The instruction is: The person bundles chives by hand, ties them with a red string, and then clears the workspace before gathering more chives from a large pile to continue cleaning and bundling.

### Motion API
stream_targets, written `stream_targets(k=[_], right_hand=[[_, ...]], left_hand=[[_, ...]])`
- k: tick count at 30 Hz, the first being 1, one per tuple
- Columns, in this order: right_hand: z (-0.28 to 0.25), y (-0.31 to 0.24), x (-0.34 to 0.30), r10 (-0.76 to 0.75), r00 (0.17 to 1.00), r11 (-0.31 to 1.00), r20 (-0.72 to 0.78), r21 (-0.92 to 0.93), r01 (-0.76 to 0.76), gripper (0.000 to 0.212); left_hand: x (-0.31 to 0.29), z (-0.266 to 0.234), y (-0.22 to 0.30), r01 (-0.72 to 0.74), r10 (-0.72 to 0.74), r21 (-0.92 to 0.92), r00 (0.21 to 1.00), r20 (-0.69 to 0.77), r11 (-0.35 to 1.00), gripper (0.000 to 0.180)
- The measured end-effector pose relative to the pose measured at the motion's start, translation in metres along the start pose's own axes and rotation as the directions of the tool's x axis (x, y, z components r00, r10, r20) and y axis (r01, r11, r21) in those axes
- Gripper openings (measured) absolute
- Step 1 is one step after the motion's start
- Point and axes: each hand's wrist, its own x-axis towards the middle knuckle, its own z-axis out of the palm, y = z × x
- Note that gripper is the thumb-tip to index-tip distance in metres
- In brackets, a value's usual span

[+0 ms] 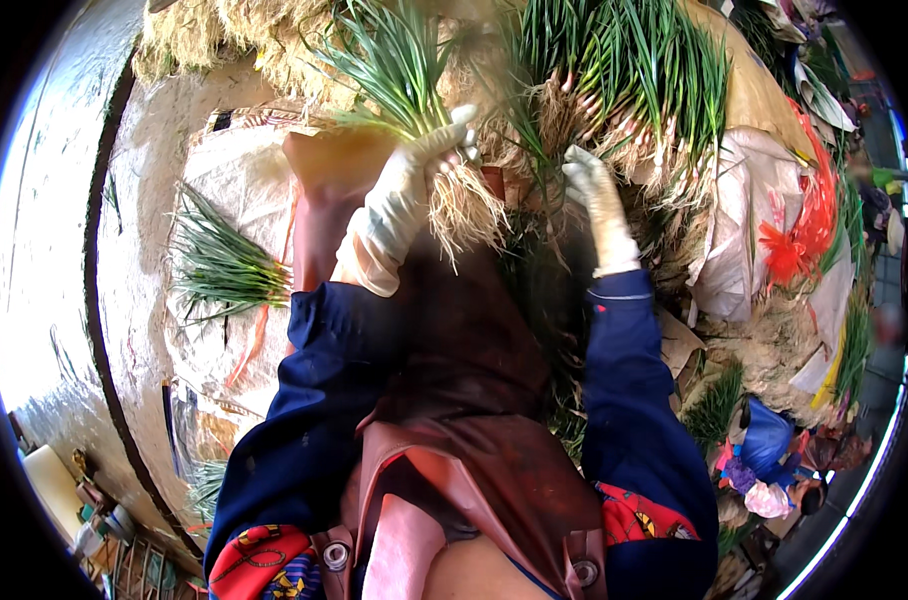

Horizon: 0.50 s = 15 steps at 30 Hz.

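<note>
My left hand (410, 178), in a pale glove, is wrapped round a bunch of green garlic (399, 75). The leaves fan out above the fist, and pale stringy roots (464, 212) hang below it. To its right, my right hand (592, 190), also gloved, has its fingers bent together. Thin green stalks (536, 145) reach its fingertips; blur hides what lies between them. Just beyond that hand lies a heap of green garlic (639, 75), with its roots toward me.
Another bunch of garlic (224, 260) rests on pale sacking (209, 170) at the left. A brown apron (454, 350) covers my lap. Dry roots (274, 40) are piled at the far side. A red plastic bag (799, 235) and a whitish sack (734, 230) lie at the right.
</note>
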Motion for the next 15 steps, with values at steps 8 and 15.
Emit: stream_targets(k=[8,15], right_hand=[[0.049,0.067,0.019,-0.237,0.910,0.626,-0.342,-0.770,-0.126,0.046],[-0.065,0.174,-0.106,0.234,0.862,0.291,0.449,-0.879,0.379,0.040]], left_hand=[[0.006,0.000,-0.012,-0.009,0.009,-0.128,1.000,0.004,0.992,0.038],[0.005,-0.001,-0.005,0.087,-0.087,-0.032,0.996,0.009,0.996,0.035]])
